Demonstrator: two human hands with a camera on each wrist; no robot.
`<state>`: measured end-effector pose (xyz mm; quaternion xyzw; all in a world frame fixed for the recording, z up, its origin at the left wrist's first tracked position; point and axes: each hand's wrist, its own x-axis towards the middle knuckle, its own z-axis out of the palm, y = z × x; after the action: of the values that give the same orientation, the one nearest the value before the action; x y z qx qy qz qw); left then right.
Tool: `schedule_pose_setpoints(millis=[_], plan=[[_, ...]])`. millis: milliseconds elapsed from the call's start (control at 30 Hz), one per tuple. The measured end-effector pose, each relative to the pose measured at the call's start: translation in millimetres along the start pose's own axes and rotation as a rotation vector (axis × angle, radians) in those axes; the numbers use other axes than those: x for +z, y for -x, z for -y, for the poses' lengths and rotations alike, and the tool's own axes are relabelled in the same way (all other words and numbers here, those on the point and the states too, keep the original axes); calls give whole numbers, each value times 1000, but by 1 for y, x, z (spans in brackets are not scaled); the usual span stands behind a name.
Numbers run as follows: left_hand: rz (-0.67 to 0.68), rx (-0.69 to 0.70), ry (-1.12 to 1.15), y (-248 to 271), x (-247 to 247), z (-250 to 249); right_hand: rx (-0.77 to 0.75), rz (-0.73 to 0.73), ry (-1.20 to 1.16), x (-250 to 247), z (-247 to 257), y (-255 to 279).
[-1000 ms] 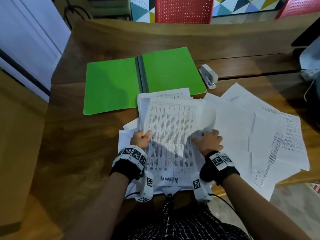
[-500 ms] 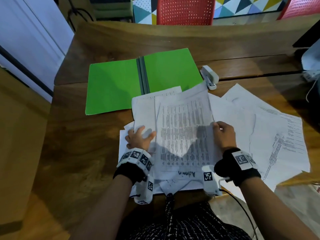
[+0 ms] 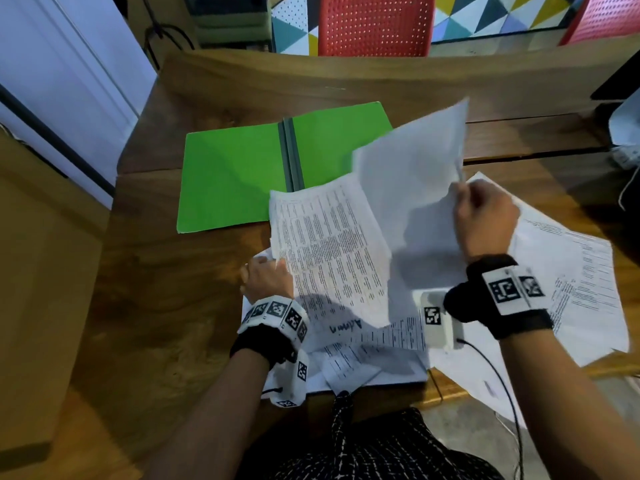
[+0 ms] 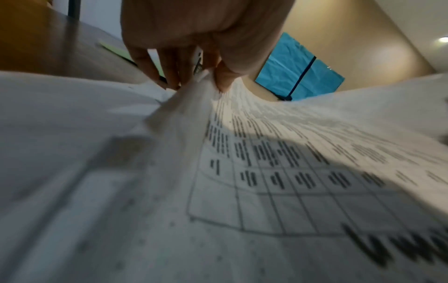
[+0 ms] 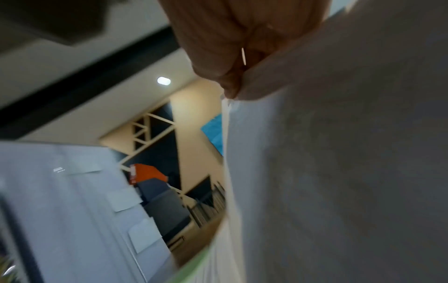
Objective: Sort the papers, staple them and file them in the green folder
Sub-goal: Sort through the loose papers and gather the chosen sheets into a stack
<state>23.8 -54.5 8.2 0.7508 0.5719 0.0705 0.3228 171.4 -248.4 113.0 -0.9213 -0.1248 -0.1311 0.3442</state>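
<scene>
A green folder (image 3: 235, 174) lies open on the wooden desk, beyond the papers. My right hand (image 3: 485, 216) pinches the edge of a blank-backed sheet (image 3: 415, 168) and holds it raised and tilted over the pile; the same lifted sheet (image 5: 339, 172) fills the right wrist view. My left hand (image 3: 266, 280) pinches the left edge of a printed table sheet (image 3: 332, 251), seen close as the printed sheet (image 4: 290, 153) with the left fingers (image 4: 169, 63) on its edge. More loose papers (image 3: 568, 271) spread to the right. The stapler is hidden behind the raised sheet.
A wooden desk (image 3: 166, 306) carries everything, and some papers overhang its near right edge. A red chair (image 3: 375, 24) stands behind the desk. A white device with a cable (image 3: 627, 147) sits at the far right edge. A cable (image 3: 498, 379) trails from my right wrist.
My right hand has lifted the top sheet up and to the right, turning its blank back into view and covering the stapler. My left hand shifted to the printed sheet's left edge.
</scene>
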Motion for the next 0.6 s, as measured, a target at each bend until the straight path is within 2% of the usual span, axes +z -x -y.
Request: schedule_pose_setpoints(millis=[33, 100, 167, 200, 300, 400, 467, 500, 567, 600], plan=[[-18, 31, 32, 0, -3, -1, -74, -36, 12, -11, 12, -5], [41, 75, 90, 1, -6, -5, -214, -25, -58, -24, 34, -10], [116, 58, 160, -1, -4, -8, -292, 56, -193, -16, 47, -4], [132, 35, 206, -3, -1, -7, -284, 135, -236, -5, 50, 2], [167, -59, 446, -3, 6, -6, -186, 532, -219, 43, 47, 37], [292, -160, 702, -4, 7, -7, -120, 991, -226, 79, 37, 75], [410, -195, 648, -4, 9, -5, -120, 1187, -236, 93, 31, 94], [427, -193, 578, -5, 10, -3, -129, 1239, -228, 97, 30, 97], [372, -162, 420, -6, 10, 1, -114, 1253, -165, 98, 29, 88], [312, -143, 347, -9, 9, 4, -80, 1188, -116, 99, 25, 76]])
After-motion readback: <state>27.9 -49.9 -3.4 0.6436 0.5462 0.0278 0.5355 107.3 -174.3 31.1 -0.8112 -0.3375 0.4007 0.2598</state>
